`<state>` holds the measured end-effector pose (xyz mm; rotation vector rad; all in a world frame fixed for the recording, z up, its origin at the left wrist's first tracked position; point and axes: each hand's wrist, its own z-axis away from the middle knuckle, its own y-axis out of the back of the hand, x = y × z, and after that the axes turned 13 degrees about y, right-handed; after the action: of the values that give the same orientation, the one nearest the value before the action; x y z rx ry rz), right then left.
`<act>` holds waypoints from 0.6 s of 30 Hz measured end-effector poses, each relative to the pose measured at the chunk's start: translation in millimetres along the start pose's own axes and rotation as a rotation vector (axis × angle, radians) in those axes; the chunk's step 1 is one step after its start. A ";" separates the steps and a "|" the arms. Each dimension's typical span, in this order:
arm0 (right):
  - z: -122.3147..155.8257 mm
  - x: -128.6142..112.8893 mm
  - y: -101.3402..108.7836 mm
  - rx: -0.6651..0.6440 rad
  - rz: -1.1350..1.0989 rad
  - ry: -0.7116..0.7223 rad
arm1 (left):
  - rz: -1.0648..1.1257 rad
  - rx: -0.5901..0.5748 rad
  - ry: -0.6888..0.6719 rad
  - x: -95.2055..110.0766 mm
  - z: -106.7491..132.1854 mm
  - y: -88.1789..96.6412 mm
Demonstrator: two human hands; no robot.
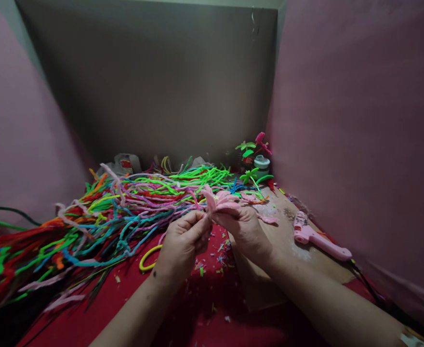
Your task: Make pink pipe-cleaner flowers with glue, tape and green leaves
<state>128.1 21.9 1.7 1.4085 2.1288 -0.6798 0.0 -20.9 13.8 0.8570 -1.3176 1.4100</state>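
A pink pipe-cleaner flower (221, 198) with several fuzzy petals is held up between both hands over the table. My left hand (185, 238) pinches it low at its base, fingers closed. From the other side, my right hand (247, 233) grips a lower petal with thumb and fingers. The flower's underside is hidden by my fingers. Just behind it, loose pink petals (268, 219) lie on a brown board (270, 246). Beside my left hand, a yellow ring handle (147, 260) shows partly; the rest is hidden.
A large heap of coloured pipe cleaners (136, 202) spreads across the left and back. A pink hot glue gun (318, 238) lies on the board at right. Finished-looking green and pink flowers (260, 142) stand behind, near a pale lidded jar (261, 164). Fuzz scraps dot the red cloth (205, 308).
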 end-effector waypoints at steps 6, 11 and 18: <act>-1.1 4.2 4.2 -0.006 -0.090 -0.163 | 0.087 -0.200 0.158 2.5 -4.4 10.3; 2.5 4.1 -1.6 0.079 -0.169 -0.234 | -0.249 0.006 0.013 0.7 -3.1 7.9; 6.1 5.5 -4.3 0.127 -0.028 -0.236 | -0.765 0.329 -0.433 -11.7 -4.0 7.3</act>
<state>123.0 20.2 -5.8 1.2936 1.9527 -0.9574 -3.4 -18.6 0.0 1.7398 -0.8889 0.8501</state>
